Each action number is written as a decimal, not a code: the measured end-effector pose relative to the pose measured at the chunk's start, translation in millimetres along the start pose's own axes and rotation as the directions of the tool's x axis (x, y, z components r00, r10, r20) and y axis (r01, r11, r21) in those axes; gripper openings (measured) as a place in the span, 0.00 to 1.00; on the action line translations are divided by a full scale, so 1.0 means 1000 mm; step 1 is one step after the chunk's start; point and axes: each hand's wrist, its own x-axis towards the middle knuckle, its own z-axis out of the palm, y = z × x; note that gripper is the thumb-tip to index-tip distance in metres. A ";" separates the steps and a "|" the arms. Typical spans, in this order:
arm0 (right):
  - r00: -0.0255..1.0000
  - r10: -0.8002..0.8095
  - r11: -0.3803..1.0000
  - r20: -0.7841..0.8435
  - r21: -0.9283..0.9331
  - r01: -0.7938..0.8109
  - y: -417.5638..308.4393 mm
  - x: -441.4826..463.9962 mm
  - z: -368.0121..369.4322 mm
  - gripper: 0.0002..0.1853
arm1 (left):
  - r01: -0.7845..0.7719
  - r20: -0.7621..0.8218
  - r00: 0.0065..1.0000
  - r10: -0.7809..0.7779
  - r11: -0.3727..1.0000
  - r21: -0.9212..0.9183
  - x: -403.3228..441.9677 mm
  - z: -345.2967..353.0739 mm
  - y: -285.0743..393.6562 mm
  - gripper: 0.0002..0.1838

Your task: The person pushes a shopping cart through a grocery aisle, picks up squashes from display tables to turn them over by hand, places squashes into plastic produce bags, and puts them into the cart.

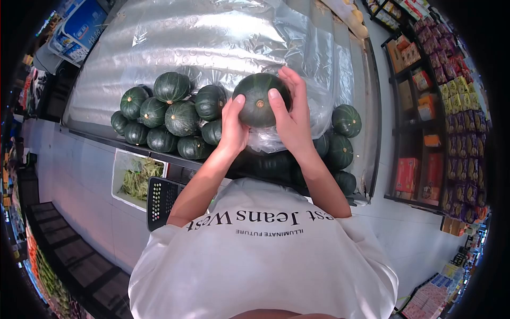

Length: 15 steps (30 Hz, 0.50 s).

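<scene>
Your white shirt lies nearest; beyond it, your left hand and right hand clasp a green pumpkin between them, its stem spot facing you.

On the silver-sheeted display, the widest free room spreads behind the left squash heap, out to the far left corner. That heap blocks the front edge from near the left corner almost to the left hand. Crumpled clear plastic crowds the middle around the held squash. Right-hand squashes obstruct the right front corner, leaving a narrow strip beside the right edge.
</scene>
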 end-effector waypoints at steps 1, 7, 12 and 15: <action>0.997 0.076 0.992 -0.014 0.102 -0.074 0.011 -0.002 0.002 0.27 | 0.027 -0.019 0.999 -0.028 0.999 -0.027 0.000 -0.004 0.000 0.24; 0.888 0.455 0.628 0.067 0.683 -0.373 0.034 -0.012 -0.003 0.24 | 0.013 0.049 0.998 -0.024 0.975 0.222 -0.001 0.000 0.000 0.26; 0.923 0.386 0.719 0.013 0.622 -0.309 0.043 -0.018 -0.003 0.26 | 0.022 0.082 0.996 -0.030 0.996 0.087 -0.002 0.003 0.004 0.21; 0.929 0.369 0.733 -0.009 0.618 -0.285 0.037 -0.020 -0.002 0.26 | -0.047 0.216 0.976 0.008 0.983 0.175 -0.001 -0.005 0.002 0.24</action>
